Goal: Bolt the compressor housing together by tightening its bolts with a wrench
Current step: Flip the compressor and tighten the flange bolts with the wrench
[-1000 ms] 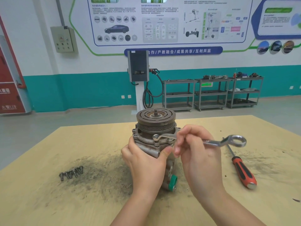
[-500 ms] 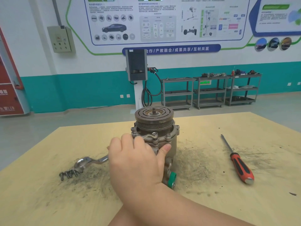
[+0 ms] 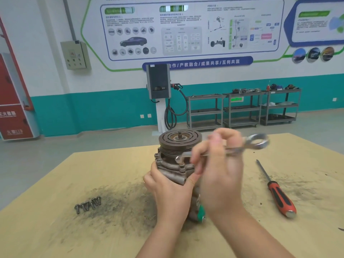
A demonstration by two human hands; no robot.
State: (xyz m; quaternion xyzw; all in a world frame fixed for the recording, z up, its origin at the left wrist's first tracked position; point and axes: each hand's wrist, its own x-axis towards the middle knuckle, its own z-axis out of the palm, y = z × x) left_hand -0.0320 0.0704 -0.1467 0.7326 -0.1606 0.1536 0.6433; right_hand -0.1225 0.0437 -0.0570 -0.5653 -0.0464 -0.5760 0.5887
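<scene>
**Wrench on the compressor, both hands busy**

Upright near the middle of the counter [image 3: 55,183] stood one compressor [image 3: 176,164], pulley end up. The left hand [image 3: 167,189] had its grip wrapped round the housing below the flange. The right hand [image 3: 219,172], blurred, had its grip pinching the shank of one wrench [image 3: 232,149]; one end of it sat at a bolt on the flange, the ring end stuck out to the right. One red-handled screwdriver [image 3: 279,198] lay well apart on the right. A small cluster of loose bolts [image 3: 87,205] lay on the left, about five, though their exact count was unclear.
</scene>
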